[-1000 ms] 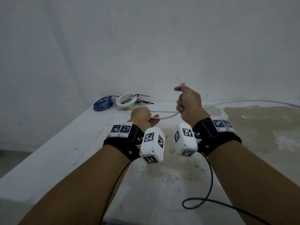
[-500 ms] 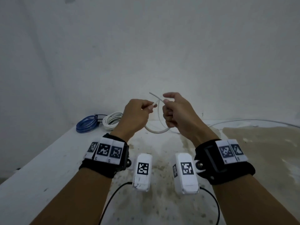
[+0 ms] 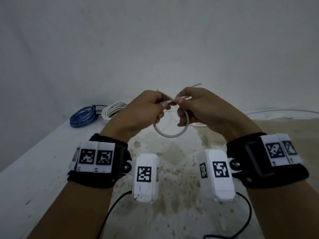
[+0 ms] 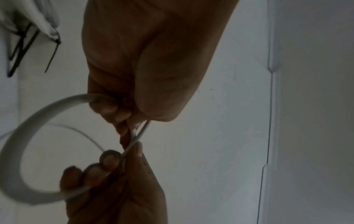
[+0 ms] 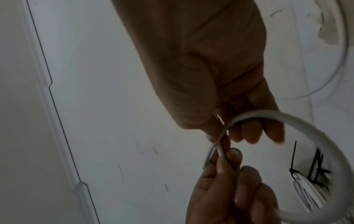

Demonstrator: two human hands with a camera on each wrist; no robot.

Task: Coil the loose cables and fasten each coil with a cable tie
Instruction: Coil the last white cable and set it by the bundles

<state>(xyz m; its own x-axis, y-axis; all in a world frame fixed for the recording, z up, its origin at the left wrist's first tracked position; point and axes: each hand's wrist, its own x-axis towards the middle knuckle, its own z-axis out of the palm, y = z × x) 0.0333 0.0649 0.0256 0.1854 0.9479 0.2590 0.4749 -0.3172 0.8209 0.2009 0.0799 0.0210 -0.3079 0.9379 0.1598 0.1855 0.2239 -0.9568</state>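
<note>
I hold a white cable (image 3: 170, 135) in the air above the table (image 3: 34, 169), bent into one small loop that hangs below my hands. My left hand (image 3: 160, 105) pinches one strand at the top of the loop. My right hand (image 3: 181, 100) pinches the crossing strand right beside it, fingertips almost touching. A thin cable end (image 3: 196, 85) sticks up past the right hand. The left wrist view shows the loop (image 4: 17, 154) and both pinches; the right wrist view shows the loop (image 5: 314, 130) too. The cable's loose length (image 3: 276, 110) trails off to the right.
A tied blue coil (image 3: 82, 116) and a tied white coil (image 3: 112, 109) lie at the table's back left, against the wall. Black cable ties (image 4: 21, 50) lie beside the white coil (image 5: 306, 195). The table's middle is stained. Black camera leads hang near my forearms.
Both hands have risen from near the table and come together. The cable between them has curled from a shallow arc into a closed loop, its strands now crossing at my fingertips.
</note>
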